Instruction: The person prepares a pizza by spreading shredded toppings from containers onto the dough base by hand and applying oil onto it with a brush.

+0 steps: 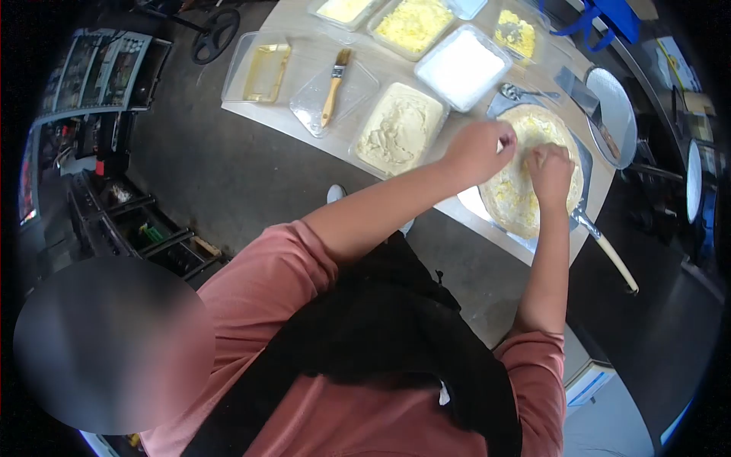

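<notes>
A round of flat dough [512, 199] with white and yellow shredded bits scattered over it lies on a metal peel [582, 215] with a pale handle. My left hand [480, 154] is over the dough's upper left edge, its fingers curled together; something white shows between thumb and fingers, too small to name. My right hand [551, 174] hovers over or touches the right half of the dough, fingertips bunched downward. Whatever the right fingers hold is hidden. A metal spoon [514, 93] lies just beyond the dough.
Left of the dough stand a tub of creamy spread [396, 131], a brush [333, 91] on a clear lid [308, 107], and a container of yellowish liquid [266, 72]. Farther back are a white-filled tub [463, 68] and a tub of yellow shreds [411, 27]. A round pan [615, 114] is at right.
</notes>
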`<move>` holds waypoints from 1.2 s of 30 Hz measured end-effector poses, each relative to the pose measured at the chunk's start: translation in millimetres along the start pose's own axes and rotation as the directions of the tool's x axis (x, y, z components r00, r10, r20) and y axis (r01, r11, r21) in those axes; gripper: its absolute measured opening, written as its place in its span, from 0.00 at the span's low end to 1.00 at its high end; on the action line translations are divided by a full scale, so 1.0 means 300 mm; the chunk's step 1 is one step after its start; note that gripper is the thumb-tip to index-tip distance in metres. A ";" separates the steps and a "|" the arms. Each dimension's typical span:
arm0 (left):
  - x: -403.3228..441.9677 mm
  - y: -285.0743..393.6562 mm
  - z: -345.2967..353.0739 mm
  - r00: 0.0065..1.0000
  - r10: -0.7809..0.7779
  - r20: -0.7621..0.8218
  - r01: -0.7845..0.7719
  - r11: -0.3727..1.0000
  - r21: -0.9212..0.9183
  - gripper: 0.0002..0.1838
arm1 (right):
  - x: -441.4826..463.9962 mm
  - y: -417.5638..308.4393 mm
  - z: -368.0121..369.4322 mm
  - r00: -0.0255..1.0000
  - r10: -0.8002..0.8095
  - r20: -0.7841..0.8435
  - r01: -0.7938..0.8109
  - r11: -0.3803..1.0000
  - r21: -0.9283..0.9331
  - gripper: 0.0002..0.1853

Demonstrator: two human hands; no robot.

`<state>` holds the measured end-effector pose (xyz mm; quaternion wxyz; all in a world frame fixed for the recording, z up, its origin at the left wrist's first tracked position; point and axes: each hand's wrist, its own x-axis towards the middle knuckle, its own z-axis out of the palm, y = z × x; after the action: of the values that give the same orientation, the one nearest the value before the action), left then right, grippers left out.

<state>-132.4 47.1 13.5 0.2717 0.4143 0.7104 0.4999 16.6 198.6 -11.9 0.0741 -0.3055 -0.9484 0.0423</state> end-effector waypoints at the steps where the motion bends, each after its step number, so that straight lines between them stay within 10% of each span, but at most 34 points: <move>1: -0.033 0.023 -0.036 0.999 0.010 0.035 -0.010 1.000 -0.006 0.07 | -0.011 -0.022 -0.029 0.999 0.033 -0.007 -0.033 0.999 -0.016 0.04; 5: -0.257 0.073 -0.227 0.997 -0.026 0.073 0.027 0.999 -0.017 0.08 | -0.081 -0.027 -0.039 0.986 0.099 0.132 -0.078 0.985 -0.156 0.05; 9: -0.461 -0.012 -0.506 0.982 -0.105 -0.157 0.102 0.994 -0.031 0.08 | -0.044 -0.162 -0.105 0.996 0.093 0.002 -0.092 0.975 0.202 0.08; 13: -0.587 -0.214 -0.866 0.759 -0.109 -0.642 0.244 0.962 0.126 0.13 | 0.096 -0.634 -0.193 0.991 -0.068 -0.113 0.120 0.827 0.549 0.07; 16: -0.568 -0.424 -1.177 0.606 -0.034 -0.795 0.331 0.920 0.212 0.18 | 0.217 -0.958 -0.140 0.977 -0.123 0.174 0.018 0.860 0.509 0.11; 23: -0.330 -0.698 -1.554 0.846 -0.439 -0.302 0.518 0.811 0.273 0.29 | 0.398 -1.354 0.136 0.844 0.211 0.493 -0.146 0.975 -0.169 0.21; 29: -0.213 -0.729 -1.579 0.893 -0.450 0.017 0.372 0.760 0.533 0.22 | 0.392 -1.385 0.226 0.793 0.397 0.462 -0.346 0.918 -0.194 0.20; 36: -0.210 -0.688 -1.562 0.964 -0.267 0.002 0.234 0.848 0.475 0.18 | 0.305 -1.381 0.096 0.850 0.424 0.312 -0.405 0.905 -0.126 0.15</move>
<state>-540.8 -266.7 -16.3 0.2499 0.3882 0.8486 0.2583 -299.0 -84.2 22.3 -0.1063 -0.4931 -0.8596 0.0818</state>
